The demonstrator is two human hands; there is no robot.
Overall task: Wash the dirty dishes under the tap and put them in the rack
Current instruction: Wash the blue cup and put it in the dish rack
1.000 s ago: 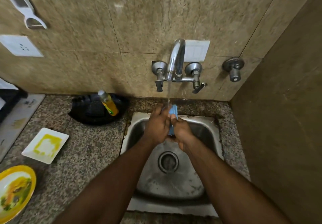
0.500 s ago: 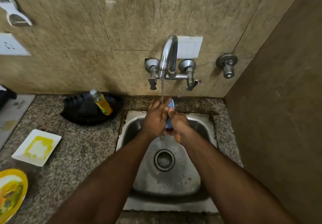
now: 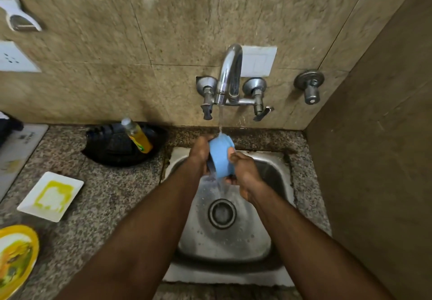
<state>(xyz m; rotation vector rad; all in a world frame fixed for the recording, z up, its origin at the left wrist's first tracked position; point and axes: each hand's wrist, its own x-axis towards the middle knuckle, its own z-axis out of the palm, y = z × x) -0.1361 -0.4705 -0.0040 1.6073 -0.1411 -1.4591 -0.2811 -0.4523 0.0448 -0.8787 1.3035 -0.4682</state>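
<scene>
Blue bowl (image 3: 221, 159), smooth plastic-looking, rounded, tipped on its side with the outer wall facing up, held over the back of the steel sink (image 3: 268, 173) right under the tap (image 3: 228, 75). Thin water stream hits the bowl's top and runs off its lower edge into the basin. Left hand (image 3: 199, 153) clasps the bowl's left side, fingers curled around the rim; right hand (image 3: 242, 171) grips the right side, thumb pressed on the outer wall, fingers wrapped beneath. Both forearms bare.

Sink is a rounded-square stainless basin, wet, beaded with drops, round drain (image 3: 221, 213) at centre. Tap is chrome, curved spout, two knobs, wall-mounted; a separate metal valve (image 3: 309, 87) sits to the right.

Counter (image 3: 105, 194) is speckled grey-brown granite. On it, left of the sink: a black round rack (image 3: 112, 150) against the wall with a bottle of yellow-orange liquid (image 3: 138, 136) leaning in it; a white square plate (image 3: 50, 195) smeared yellow; a yellow round plate (image 3: 16, 260) with food residue at the left edge.

Wall is beige mottled stone tile; white switch plate (image 3: 259, 60) behind the tap, white socket (image 3: 14, 57) far left. Brown panel closes the right side.
</scene>
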